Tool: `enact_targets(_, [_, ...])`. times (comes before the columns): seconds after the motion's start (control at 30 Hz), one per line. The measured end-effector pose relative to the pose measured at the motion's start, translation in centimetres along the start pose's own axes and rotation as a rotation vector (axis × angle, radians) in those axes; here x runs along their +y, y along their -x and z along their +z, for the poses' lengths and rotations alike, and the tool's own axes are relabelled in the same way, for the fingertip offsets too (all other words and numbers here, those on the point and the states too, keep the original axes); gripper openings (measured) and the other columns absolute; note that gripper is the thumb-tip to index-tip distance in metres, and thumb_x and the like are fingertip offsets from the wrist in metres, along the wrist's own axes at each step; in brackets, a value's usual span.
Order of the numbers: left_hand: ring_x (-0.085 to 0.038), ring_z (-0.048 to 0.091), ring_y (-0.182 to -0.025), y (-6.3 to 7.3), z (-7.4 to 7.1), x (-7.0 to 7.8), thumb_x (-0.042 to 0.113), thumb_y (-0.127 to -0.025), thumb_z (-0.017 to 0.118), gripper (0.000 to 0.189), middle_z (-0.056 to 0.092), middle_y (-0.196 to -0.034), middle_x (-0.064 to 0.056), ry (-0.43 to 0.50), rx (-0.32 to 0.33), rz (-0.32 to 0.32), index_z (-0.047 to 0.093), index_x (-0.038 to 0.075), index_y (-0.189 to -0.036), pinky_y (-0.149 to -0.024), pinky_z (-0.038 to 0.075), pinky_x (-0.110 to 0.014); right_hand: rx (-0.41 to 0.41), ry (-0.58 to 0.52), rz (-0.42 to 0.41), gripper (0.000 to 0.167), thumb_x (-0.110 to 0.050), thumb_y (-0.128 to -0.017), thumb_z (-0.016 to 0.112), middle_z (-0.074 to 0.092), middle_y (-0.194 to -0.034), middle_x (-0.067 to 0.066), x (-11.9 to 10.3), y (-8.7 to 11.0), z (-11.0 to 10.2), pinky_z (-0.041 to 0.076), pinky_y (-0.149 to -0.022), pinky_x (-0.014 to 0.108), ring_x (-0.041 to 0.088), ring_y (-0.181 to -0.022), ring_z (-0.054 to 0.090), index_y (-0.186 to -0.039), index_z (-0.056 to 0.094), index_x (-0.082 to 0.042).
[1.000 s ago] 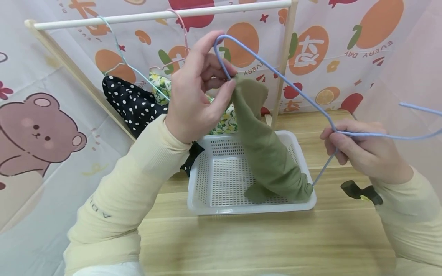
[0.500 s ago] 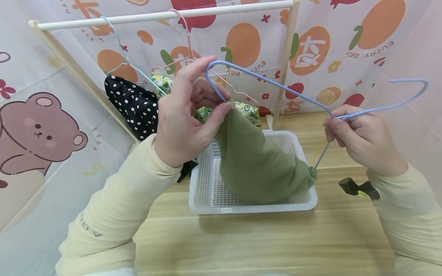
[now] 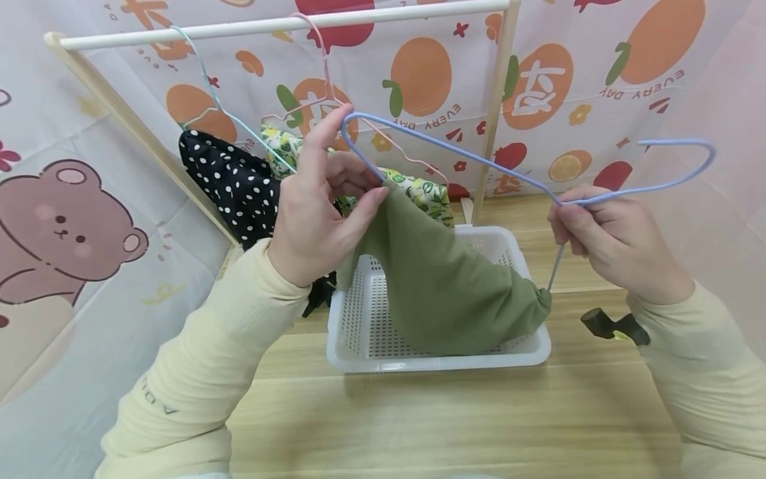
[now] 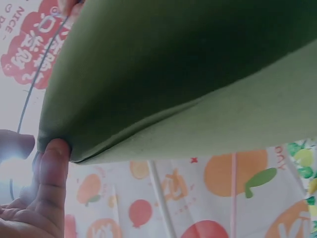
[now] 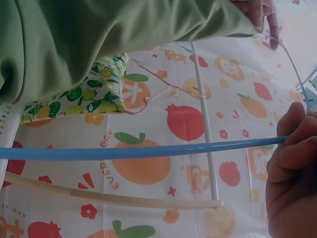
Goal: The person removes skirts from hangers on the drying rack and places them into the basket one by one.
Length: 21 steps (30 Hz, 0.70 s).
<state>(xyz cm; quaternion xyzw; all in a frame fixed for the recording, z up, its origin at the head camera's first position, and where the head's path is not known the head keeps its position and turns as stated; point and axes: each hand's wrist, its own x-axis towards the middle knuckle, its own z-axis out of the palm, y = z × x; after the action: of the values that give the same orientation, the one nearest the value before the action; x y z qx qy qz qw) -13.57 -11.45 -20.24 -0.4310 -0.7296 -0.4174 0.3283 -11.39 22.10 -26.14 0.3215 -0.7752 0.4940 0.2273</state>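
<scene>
A blue clothes hanger [image 3: 455, 146] slants across the head view, its hook pointing right. My right hand [image 3: 619, 243] grips it at the neck below the hook. With thumb and fingers, my left hand [image 3: 326, 206] pinches the edge of an olive green garment [image 3: 455, 286] near the hanger's left end. The hanger's other arm runs down into the bunched right end of the garment. Below, the cloth hangs into a white plastic basket [image 3: 439, 364]. In the left wrist view the green garment [image 4: 148, 64] spreads above my fingers; the right wrist view shows the blue hanger bar [image 5: 148, 151] leaving my right hand.
Behind the basket stands a rack with a white rail [image 3: 251, 28]. A polka-dot garment [image 3: 230, 186] hangs there on a light blue hanger [image 3: 209, 86], and a lemon-print garment [image 3: 427, 196] on a pink hanger [image 3: 326, 63]. All stands on a wooden table [image 3: 449, 419].
Both hands and the hanger have come lower and left. The hanger's hook has swung more into view. The green garment, earlier a narrow twisted strip, now spreads wider across the basket.
</scene>
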Motion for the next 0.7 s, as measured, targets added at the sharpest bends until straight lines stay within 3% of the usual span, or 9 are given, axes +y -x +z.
enact_targets(0.2, [-0.015, 0.065, -0.078, 0.7, 0.2, -1.1, -0.001, -0.085, 0.069, 0.077, 0.067, -0.085, -0.012, -0.051, -0.028, -0.027, 0.02, -0.008, -0.144, -0.07, 0.055, -0.023, -0.038, 0.066, -0.004, 0.015, 0.008, -0.094, 0.051, 0.057, -0.071, 0.002, -0.3, -0.2, 0.3, 0.04, -0.045, 0.018, 0.007, -0.053, 0.047, -0.088, 0.064, 0.003])
enact_targets(0.4, [-0.013, 0.061, -0.068, 1.6, 0.4, -2.1, 0.0, -0.085, 0.069, 0.08, 0.067, -0.085, -0.012, -0.092, -0.036, -0.051, 0.017, -0.009, -0.145, -0.062, 0.051, -0.021, -0.037, 0.1, -0.014, 0.015, 0.006, -0.095, 0.053, 0.057, -0.069, 0.0, -0.1, -0.4, 0.5, 0.041, -0.046, 0.017, 0.007, -0.052, 0.048, -0.086, 0.065, 0.0])
enact_targets(0.5, [-0.013, 0.059, -0.067, 2.3, 0.5, -2.6, -0.001, -0.085, 0.068, 0.072, 0.067, -0.085, -0.012, -0.11, -0.072, -0.063, 0.025, -0.011, -0.142, -0.059, 0.049, -0.021, -0.032, 0.103, -0.019, 0.014, 0.004, -0.095, 0.053, 0.057, -0.068, 0.0, 0.0, -0.5, 0.6, 0.04, -0.045, 0.018, 0.006, -0.052, 0.047, -0.087, 0.064, 0.0])
enact_targets(0.7, [-0.012, 0.058, -0.07, 3.0, 1.0, -3.2, 0.003, -0.087, 0.068, 0.035, 0.064, -0.084, -0.009, -0.155, -0.169, -0.113, 0.057, -0.007, -0.119, -0.06, 0.05, -0.022, -0.024, 0.116, 0.002, 0.013, 0.004, -0.095, 0.053, 0.056, -0.067, 0.0, 0.0, -0.6, 0.7, 0.04, -0.045, 0.018, 0.006, -0.051, 0.046, -0.088, 0.063, -0.001])
